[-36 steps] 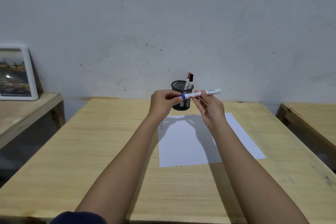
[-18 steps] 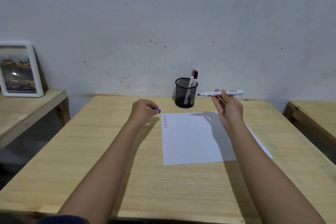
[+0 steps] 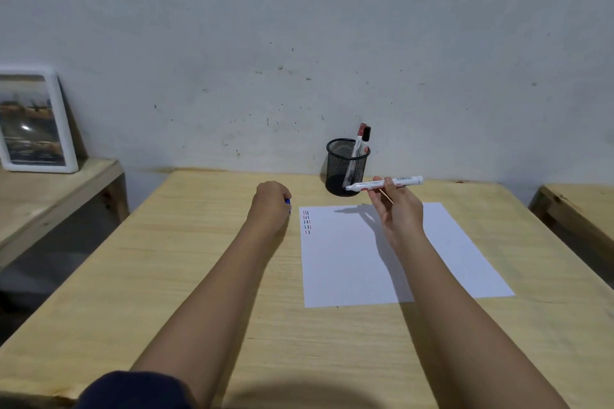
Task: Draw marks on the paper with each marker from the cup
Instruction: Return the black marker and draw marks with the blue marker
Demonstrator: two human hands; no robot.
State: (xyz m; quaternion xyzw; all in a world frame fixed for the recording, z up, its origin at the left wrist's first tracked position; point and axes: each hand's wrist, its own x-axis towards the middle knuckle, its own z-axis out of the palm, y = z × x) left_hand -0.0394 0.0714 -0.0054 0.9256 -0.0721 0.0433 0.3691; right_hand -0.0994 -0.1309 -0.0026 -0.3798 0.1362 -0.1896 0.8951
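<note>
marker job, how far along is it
Done: short red and dark dashes sit at the paper's top-left corner. In hand: the right hand holds an uncapped marker above the paper; the left hand is closed on its blue cap. Left: marking with this one; two markers stand in the cup.

Black mesh pen cup (image 3: 347, 167) at the back of the pale wooden table (image 3: 186, 276), against the wall; two capped markers (image 3: 361, 139) inside, leaning right. White paper sheet (image 3: 382, 259) just before the cup. Uncapped white marker (image 3: 385, 183) above the sheet's far edge, crosswise. White-framed picture (image 3: 33, 119) far left, on a side bench (image 3: 56, 189).
</note>
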